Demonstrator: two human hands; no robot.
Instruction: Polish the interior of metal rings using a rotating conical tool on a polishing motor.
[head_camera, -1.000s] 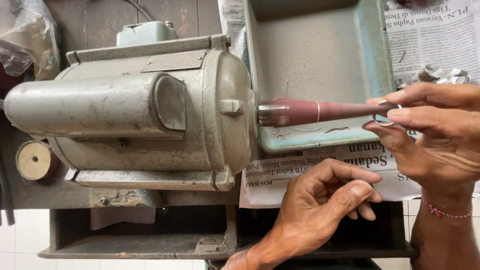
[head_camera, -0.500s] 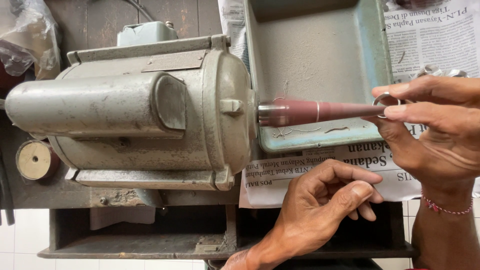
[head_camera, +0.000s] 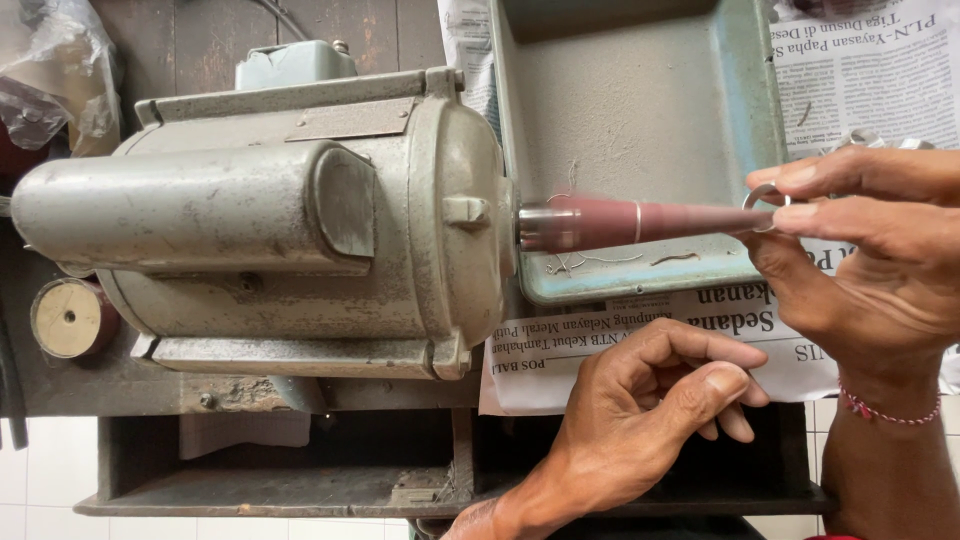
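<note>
A grey electric motor (head_camera: 270, 220) lies on a dark wooden bench, with a tapered reddish-brown spindle (head_camera: 640, 222) sticking out of its right end. My right hand (head_camera: 870, 250) pinches a small silver ring (head_camera: 765, 197) between thumb and fingers at the spindle's narrow tip. My left hand (head_camera: 640, 410) rests loosely curled on a sheet of newspaper (head_camera: 600, 345) below the spindle, holding nothing. A red-and-white thread bracelet (head_camera: 890, 410) circles my right wrist.
A worn teal metal tray (head_camera: 640, 110) sits behind the spindle, with thin wire scraps along its near rim. More newspaper lies at top right. A crumpled plastic bag (head_camera: 50, 70) sits top left, and a small round spool (head_camera: 65, 318) left of the motor.
My right hand has shifted slightly, moving the ring up onto the very tip of the spindle. My left hand has stayed still.
</note>
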